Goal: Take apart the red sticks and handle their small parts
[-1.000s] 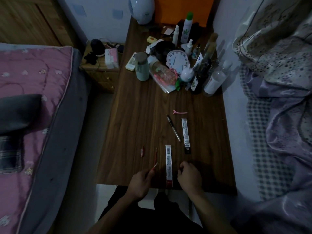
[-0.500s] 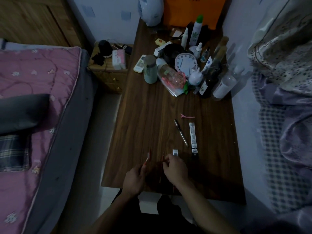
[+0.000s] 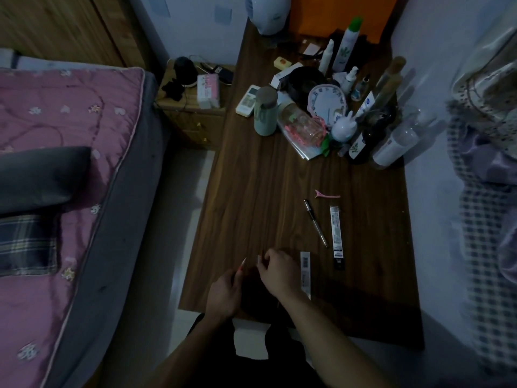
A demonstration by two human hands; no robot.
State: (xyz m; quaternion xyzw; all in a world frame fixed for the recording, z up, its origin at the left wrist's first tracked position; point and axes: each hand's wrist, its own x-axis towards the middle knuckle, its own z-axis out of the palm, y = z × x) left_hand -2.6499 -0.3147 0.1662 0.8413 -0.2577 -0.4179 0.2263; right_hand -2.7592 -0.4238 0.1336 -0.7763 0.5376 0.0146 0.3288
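Note:
At the near edge of the dark wooden table point(image 3: 251, 191), my left hand point(image 3: 223, 292) grips a thin reddish pen point(image 3: 242, 265) whose tip points up and away. Just right of it, my right hand point(image 3: 278, 271) pinches a small pale piece point(image 3: 258, 258) at its fingertips, close to the pen's tip. A narrow white package with a barcode point(image 3: 305, 273) lies flat right beside my right hand. Further right lies a dark narrow package point(image 3: 336, 236), with a black and silver pen point(image 3: 316, 222) to its left.
A pink hair clip point(image 3: 327, 195) lies beyond the pens. Bottles, a clock point(image 3: 326, 103), a green cup point(image 3: 265, 110) and a remote point(image 3: 247, 100) crowd the far end. A pink-covered bed point(image 3: 56, 163) runs along the left, a nightstand point(image 3: 193, 107) behind it, bedding on the right.
My right hand has moved left, from beside the white package over to the pen tip, and now pinches a small pale piece. The left hand has kept hold of the reddish pen.

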